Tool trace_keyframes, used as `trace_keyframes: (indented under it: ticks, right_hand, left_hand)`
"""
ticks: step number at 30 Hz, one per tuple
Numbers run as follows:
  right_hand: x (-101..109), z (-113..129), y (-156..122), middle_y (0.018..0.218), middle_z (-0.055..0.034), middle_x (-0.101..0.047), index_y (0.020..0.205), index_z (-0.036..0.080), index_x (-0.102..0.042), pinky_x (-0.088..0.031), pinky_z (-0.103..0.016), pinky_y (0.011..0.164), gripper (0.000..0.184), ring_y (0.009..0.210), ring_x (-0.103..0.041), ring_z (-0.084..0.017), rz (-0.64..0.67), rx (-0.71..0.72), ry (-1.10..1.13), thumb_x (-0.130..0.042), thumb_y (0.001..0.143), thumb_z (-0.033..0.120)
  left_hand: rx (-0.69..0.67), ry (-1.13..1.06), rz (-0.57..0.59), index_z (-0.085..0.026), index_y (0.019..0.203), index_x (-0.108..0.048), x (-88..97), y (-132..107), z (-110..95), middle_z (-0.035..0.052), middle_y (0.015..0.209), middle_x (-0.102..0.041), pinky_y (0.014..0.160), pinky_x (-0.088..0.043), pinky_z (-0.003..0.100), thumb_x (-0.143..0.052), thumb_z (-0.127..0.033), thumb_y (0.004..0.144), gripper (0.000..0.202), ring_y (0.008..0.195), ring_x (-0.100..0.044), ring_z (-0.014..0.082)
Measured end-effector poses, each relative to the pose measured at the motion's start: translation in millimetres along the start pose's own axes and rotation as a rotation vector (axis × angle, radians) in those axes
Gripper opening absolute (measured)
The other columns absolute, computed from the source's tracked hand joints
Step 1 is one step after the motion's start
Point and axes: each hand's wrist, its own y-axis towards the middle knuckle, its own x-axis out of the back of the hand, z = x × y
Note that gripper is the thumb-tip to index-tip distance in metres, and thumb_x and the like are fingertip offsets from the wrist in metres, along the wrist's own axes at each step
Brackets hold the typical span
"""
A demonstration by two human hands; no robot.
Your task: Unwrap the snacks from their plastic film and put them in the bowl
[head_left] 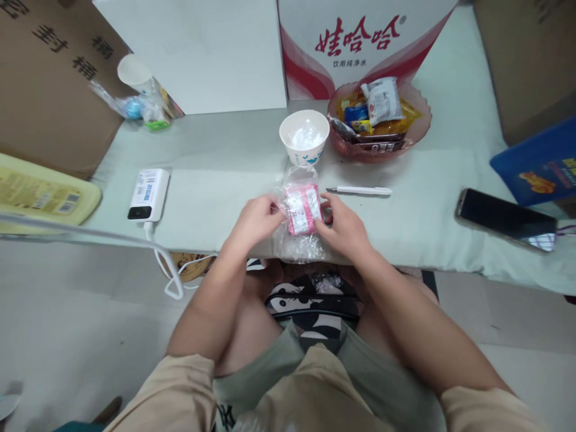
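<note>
A small pink-and-white packet [303,210] lies at the front of the cloth-covered table, with crinkled clear plastic wrap [300,245] around and under it. At its left edge my left hand [260,221] has its fingers pinched on the clear plastic. My right hand [341,225] grips the packet's right side, thumb on top and fingers curled at the edge. Just behind the packet stands a white paper cup [305,137] with crumpled clear plastic inside. A white pen-like cutter [359,191] lies to the right, close to my right fingers.
Behind are a pink glass bowl [423,129] of wrapped snacks and a white-and-red carton [369,45]. A white power bank [148,195] with a cable lies left, near a yellow bottle [45,192]. At right are a black phone [506,219] and a blue package [535,165].
</note>
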Motion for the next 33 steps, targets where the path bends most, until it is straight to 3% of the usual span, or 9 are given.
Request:
trace_keyframes:
  ticks: [4, 7, 12, 15, 19, 23, 26, 30, 33]
  right_hand:
    - [1.6, -6.5, 3.2, 0.119, -0.0114, -0.071, 0.139, 0.025, -0.05, -0.053, -0.052, 0.09, 0.054, 0.104, -0.068, -0.033, -0.058, -0.128, 0.181, -0.052, 0.085, 0.031]
    - [1.1, -5.7, 4.3, 0.11, -0.007, -0.073, 0.135, 0.028, -0.051, -0.056, -0.048, 0.088, 0.051, 0.103, -0.068, -0.03, -0.025, -0.195, 0.595, -0.055, 0.087, 0.046]
    - [2.9, 10.6, -0.6, 0.109, -0.0027, -0.073, 0.117, 0.027, -0.061, -0.06, -0.033, 0.076, 0.059, 0.091, -0.071, -0.021, 0.178, -0.248, 1.291, -0.081, 0.066, 0.05]
    - [6.8, 14.5, -2.8, 0.099, -0.0011, -0.075, 0.106, 0.024, -0.067, -0.061, -0.03, 0.073, 0.047, 0.083, -0.07, -0.018, 0.225, -0.297, 1.491, -0.083, 0.063, 0.034]
    - [14.4, 7.0, -2.4, 0.092, 0.0, -0.076, 0.099, 0.024, -0.068, -0.061, -0.034, 0.079, 0.037, 0.088, -0.071, -0.02, 0.259, -0.297, 1.692, -0.076, 0.064, 0.031]
    - [15.4, 1.2, 1.7, 0.099, -0.003, -0.077, 0.101, 0.023, -0.067, -0.06, -0.043, 0.085, 0.035, 0.098, -0.071, -0.024, 0.303, -0.285, 1.744, -0.066, 0.068, 0.033]
    - [10.2, 3.2, 3.9, 0.099, -0.0005, -0.077, 0.102, 0.026, -0.066, -0.057, -0.045, 0.092, 0.033, 0.099, -0.07, -0.024, 0.189, -0.312, 1.694, -0.062, 0.069, 0.028]
    - [20.7, 5.7, -1.9, 0.094, 0.0049, -0.075, 0.093, 0.029, -0.064, -0.054, -0.04, 0.098, 0.029, 0.096, -0.069, -0.019, -0.12, -0.2, 1.501, -0.065, 0.065, 0.021]
    - [60.3, -1.8, 0.8, 0.095, 0.004, -0.073, 0.095, 0.029, -0.062, -0.056, -0.041, 0.092, 0.036, 0.094, -0.069, -0.021, -0.302, -0.103, 1.176, -0.066, 0.062, 0.017]
  left_hand:
    - [0.107, -0.67, 0.011, -0.017, 0.078, -0.064, -2.4, 3.9, 0.9, 0.002, 0.076, -0.067, 0.074, -0.051, 0.031, -0.068, -0.03, 0.072, 0.015, 0.077, -0.064, 0.0192]
    - [0.151, -1.13, 0.121, -0.018, 0.082, -0.062, -3.4, 0.8, -12.4, 0.0055, 0.096, -0.073, 0.082, -0.057, 0.038, -0.071, -0.026, 0.071, 0.016, 0.089, -0.07, 0.0223]
    - [0.081, -1.395, 0.244, -0.019, 0.073, -0.057, 2.8, -10.1, -29.7, 0.0068, 0.11, -0.074, 0.094, -0.054, 0.048, -0.066, -0.023, 0.073, 0.01, 0.116, -0.067, 0.0318]
    - [0.109, -1.446, 0.149, -0.021, 0.071, -0.059, 11.2, -13.9, -22.2, 0.0059, 0.105, -0.075, 0.093, -0.054, 0.05, -0.062, -0.031, 0.075, 0.011, 0.122, -0.063, 0.0347]
    - [0.055, -1.552, -0.144, -0.026, 0.071, -0.062, 24.8, -13.3, 3.8, 0.0009, 0.093, -0.075, 0.079, -0.057, 0.037, -0.058, -0.043, 0.079, 0.019, 0.109, -0.069, 0.0285]
    - [-0.072, -1.699, -0.3, -0.03, 0.08, -0.064, 38.2, -10.5, 23.3, -0.0039, 0.086, -0.074, 0.064, -0.052, 0.022, -0.058, -0.045, 0.083, 0.017, 0.082, -0.071, 0.0149]
    - [-0.14, -1.838, -0.35, -0.03, 0.086, -0.064, 49.5, -5.4, 23.1, -0.0073, 0.079, -0.073, 0.055, -0.048, 0.015, -0.056, -0.038, 0.085, 0.011, 0.068, -0.068, 0.008]
    - [0.118, -1.77, -0.231, -0.022, 0.073, -0.059, 55.0, 7.7, 10.0, -0.001, 0.073, -0.073, 0.056, -0.052, 0.021, -0.052, -0.024, 0.079, 0.009, 0.068, -0.07, 0.0133]
    - [0.33, -1.596, -0.107, -0.019, 0.067, -0.056, 47.3, 14.4, -0.3, 0.0016, 0.071, -0.072, 0.066, -0.058, 0.029, -0.056, -0.016, 0.071, 0.005, 0.072, -0.073, 0.0189]
